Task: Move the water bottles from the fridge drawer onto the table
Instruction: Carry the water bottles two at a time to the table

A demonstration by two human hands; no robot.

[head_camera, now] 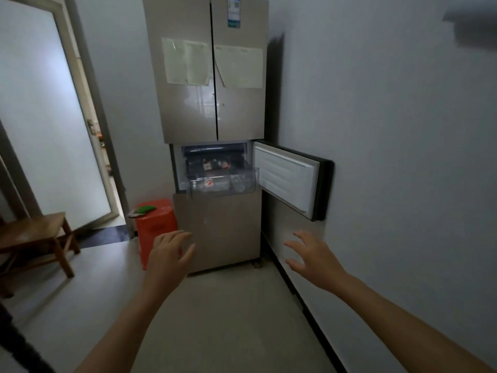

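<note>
Both hands are out in front and empty, fingers loosely spread: left hand [168, 254] and right hand [312, 254], both low, about level with the bottom panel of the fridge [215, 232]. Off to the left there's the wooden surface [32, 230] and an orange stool [156, 219]. Up and ahead of the hands, the clear drawer [192, 190] is pulled out and the water bottles [212, 184] are still in it, apparently on their sides, though I can't tell exactly which way they point. I'd say the left hand lines up a bit better, since the open compartment door [285, 179] crowds the right.
</note>
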